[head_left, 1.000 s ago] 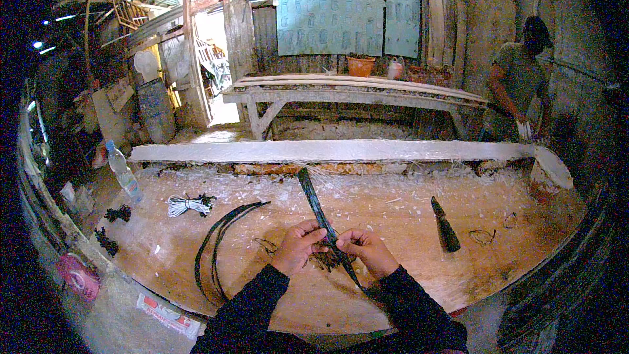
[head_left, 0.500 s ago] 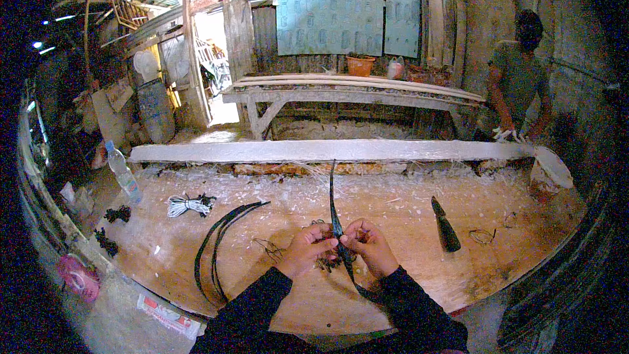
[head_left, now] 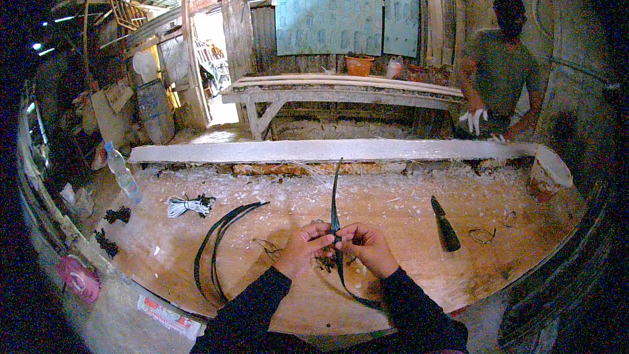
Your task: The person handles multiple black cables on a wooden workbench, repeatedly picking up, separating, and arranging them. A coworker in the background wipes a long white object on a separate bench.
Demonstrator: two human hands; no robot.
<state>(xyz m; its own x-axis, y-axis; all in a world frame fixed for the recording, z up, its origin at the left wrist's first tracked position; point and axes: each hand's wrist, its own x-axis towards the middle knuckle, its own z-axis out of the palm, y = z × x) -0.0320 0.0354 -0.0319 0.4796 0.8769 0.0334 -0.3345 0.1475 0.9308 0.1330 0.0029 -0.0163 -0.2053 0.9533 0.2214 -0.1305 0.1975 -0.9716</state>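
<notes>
Over the middle of a wooden worktop (head_left: 393, 223), my left hand (head_left: 301, 249) and my right hand (head_left: 371, 250) pinch a long black strap (head_left: 335, 200) between thumbs and fingertips. One tapered end points away from me; the other curves down beside my right wrist. Small dark pieces (head_left: 325, 264) lie beneath my hands, partly hidden by them. Left of my left hand are two curved black strips (head_left: 215, 242), with a tied bundle of white and black cord (head_left: 188, 206) farther off. A dark, tapered object (head_left: 446, 226) lies to the right.
A long white-coated beam (head_left: 327, 151) spans the far edge. At left are a plastic bottle (head_left: 122, 172) and black cord bundles (head_left: 106, 242); at right, thin wire loops (head_left: 483, 235) and a whitish bucket (head_left: 550, 176). Another person (head_left: 503, 59) stands beyond the beam.
My hands stay nearly in place, with slight finger movement on the strap. The strap's far end has shifted a little right. The other person has moved left and raised one whitened hand.
</notes>
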